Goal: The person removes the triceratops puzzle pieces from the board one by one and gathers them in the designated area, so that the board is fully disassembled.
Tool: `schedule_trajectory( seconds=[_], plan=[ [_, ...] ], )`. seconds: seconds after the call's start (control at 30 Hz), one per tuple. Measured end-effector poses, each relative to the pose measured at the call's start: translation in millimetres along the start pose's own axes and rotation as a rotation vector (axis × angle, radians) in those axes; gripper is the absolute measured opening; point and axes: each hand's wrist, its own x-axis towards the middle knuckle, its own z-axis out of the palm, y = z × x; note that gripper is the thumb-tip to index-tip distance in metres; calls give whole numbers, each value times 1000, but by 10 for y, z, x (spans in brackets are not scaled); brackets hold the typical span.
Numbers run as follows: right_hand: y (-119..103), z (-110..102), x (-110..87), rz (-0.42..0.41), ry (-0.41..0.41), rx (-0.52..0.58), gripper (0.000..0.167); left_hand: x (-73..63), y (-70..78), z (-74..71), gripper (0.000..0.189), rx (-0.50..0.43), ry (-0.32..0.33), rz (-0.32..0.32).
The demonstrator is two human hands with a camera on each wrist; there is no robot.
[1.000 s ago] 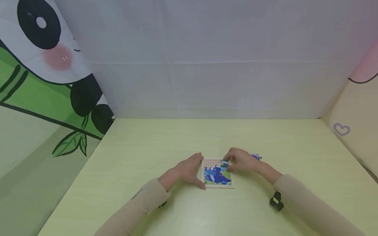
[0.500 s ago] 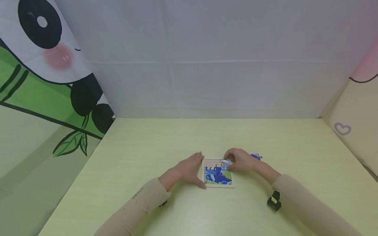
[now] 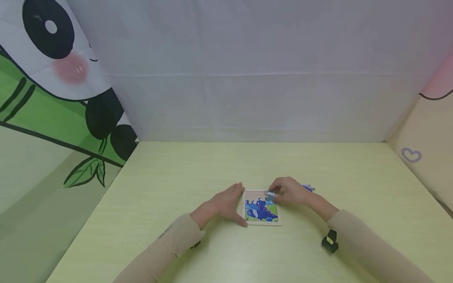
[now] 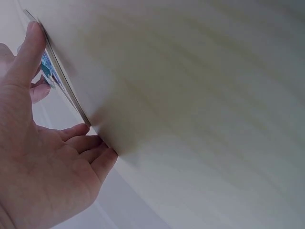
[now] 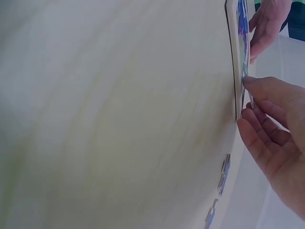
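A square jigsaw board [image 3: 263, 223] with a pale frame lies on the table, showing a blue dinosaur picture with a bare patch at its upper left. Along its left edge rests my left hand [image 3: 226, 204], thumb at the near corner and fingers spread toward the far one. In the left wrist view, the left fingertips [image 4: 108, 160] reach down at the board's edge. My right hand [image 3: 291, 191] pinches a puzzle piece [image 3: 269, 196] at the board's far right corner. Seen from the right wrist, thumb and fingers hold that thin piece [image 5: 251, 98] tilted against the board; its far side is hidden.
Behind the right hand lies a loose blue puzzle piece [image 3: 308, 188]. The right wrist view shows two loose pieces, one nearer [image 5: 224, 174] and one lower [image 5: 210, 214]. A pale wall [image 3: 262, 106] closes off the table's back edge.
The piece under my right fingers tilted up, showing a lighter face, and now lies flatter and darker in the corner. The right hand has shifted only slightly; the left stays still.
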Motion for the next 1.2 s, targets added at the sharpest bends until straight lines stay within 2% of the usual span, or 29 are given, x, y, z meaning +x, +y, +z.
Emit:
schedule_trajectory(
  seconds=[0.43, 0.73, 0.93, 1.2],
  plan=[
    [14, -40, -30, 10, -1, 11, 28, 7, 12, -9, 115, 12, 6, 12],
    [22, -176, -117, -36, 26, -47, 26, 9, 6, -8, 116, 23, 4, 12],
    [112, -339, -244, -23, 60, -44, 24, 16, 1, -6, 116, 23, 7, 14],
    [360, -572, -515, 7, 102, -55, 28, 14, 0, 2, 116, 28, 1, 15]
  ],
)
